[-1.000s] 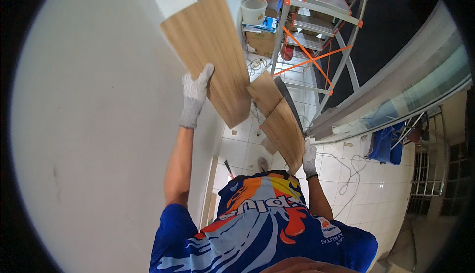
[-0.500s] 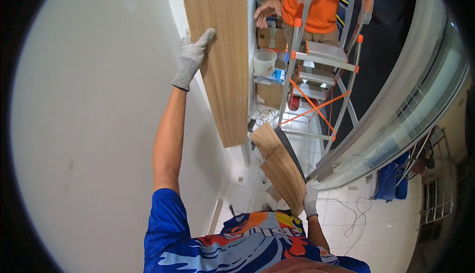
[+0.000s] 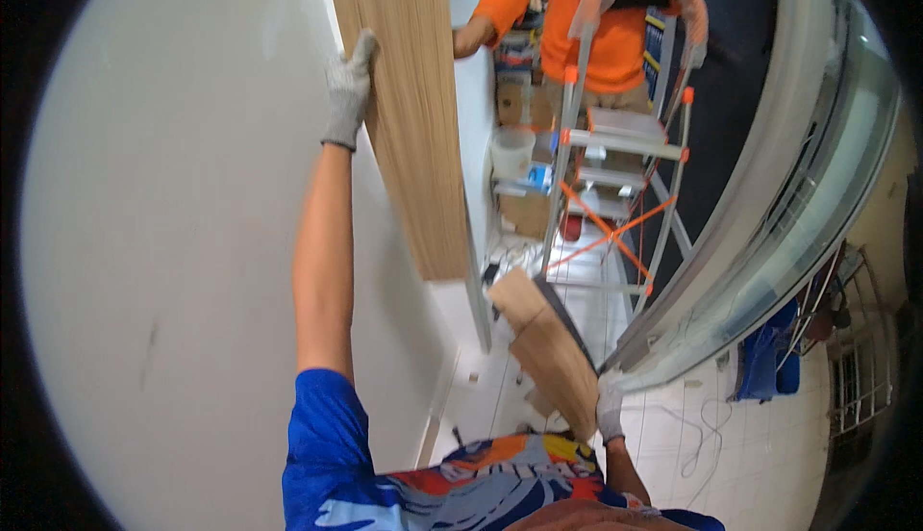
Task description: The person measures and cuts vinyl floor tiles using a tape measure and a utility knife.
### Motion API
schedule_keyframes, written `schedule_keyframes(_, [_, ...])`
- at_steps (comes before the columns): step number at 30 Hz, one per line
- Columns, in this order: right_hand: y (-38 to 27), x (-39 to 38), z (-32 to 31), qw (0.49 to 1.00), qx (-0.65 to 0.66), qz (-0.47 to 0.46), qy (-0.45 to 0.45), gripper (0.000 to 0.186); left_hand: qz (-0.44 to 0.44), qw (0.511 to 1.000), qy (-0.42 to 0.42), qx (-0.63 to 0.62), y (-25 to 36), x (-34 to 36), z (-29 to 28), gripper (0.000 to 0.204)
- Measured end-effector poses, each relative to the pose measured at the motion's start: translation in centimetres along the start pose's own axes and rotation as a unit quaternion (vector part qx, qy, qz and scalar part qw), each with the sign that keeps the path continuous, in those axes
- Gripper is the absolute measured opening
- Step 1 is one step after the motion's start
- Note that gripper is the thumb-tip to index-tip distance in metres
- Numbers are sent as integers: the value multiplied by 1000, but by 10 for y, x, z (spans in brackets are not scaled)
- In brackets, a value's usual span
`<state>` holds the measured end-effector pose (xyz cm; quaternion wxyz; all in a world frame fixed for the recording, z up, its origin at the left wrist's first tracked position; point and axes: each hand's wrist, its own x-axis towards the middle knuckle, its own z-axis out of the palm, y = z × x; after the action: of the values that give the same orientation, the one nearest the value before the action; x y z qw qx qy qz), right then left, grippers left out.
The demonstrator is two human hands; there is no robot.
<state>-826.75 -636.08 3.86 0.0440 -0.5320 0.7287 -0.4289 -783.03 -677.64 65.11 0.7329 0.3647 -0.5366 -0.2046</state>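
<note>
My left hand (image 3: pixel 349 91), in a grey knitted glove, grips the left edge of a long wood-grain plank (image 3: pixel 409 137), thumb laid on its face. The plank stands upright against the wall, and its top runs out of the picture. A co-worker's hand (image 3: pixel 471 38) touches its right edge. Low on the right, my gloved right hand (image 3: pixel 610 408) is closed at the edge of several shorter wood planks (image 3: pixel 553 353), held tilted in front of my body. Its fingers are partly hidden behind the planks. A dark strip (image 3: pixel 569 315) runs along their far side.
An aluminium stepladder (image 3: pixel 620 151) with orange fittings stands ahead, the co-worker in orange behind it. A white bucket (image 3: pixel 512 153) and cardboard boxes (image 3: pixel 527 214) sit beside it. A curved glass door frame (image 3: pixel 750 271) bounds the right. Cable (image 3: pixel 707 444) and a blue bin (image 3: pixel 764 367) are on the floor.
The co-worker's hand has reached over to the long plank's right edge. My left hand and that plank have shifted slightly left and up in view. The right hand keeps its hold.
</note>
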Motion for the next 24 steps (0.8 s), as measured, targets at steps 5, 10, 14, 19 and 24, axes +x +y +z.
schedule_keyframes(5, [-19, -12, 26, 979, -67, 11, -192, 42, 481, 793, -14, 374, -25, 31, -24, 49])
schedule_keyframes(10, [-36, -5, 5, 943, 118, 230, -208, 31, 36, 995, -89, 32, 55, -39, 28, 41])
schedule_keyframes(14, [-47, 2, 10, 948, 162, 225, -155, 30, 130, 987, -89, -32, 75, -34, 40, 61])
schedule_keyframes(19, [-40, 4, 12, 960, 155, 205, -116, 32, 111, 985, -54, 119, 90, -33, 63, 52])
schedule_keyframes(24, [-40, 6, 12, 963, 164, 189, -101, 38, 133, 979, -149, 49, 102, -33, 113, 46])
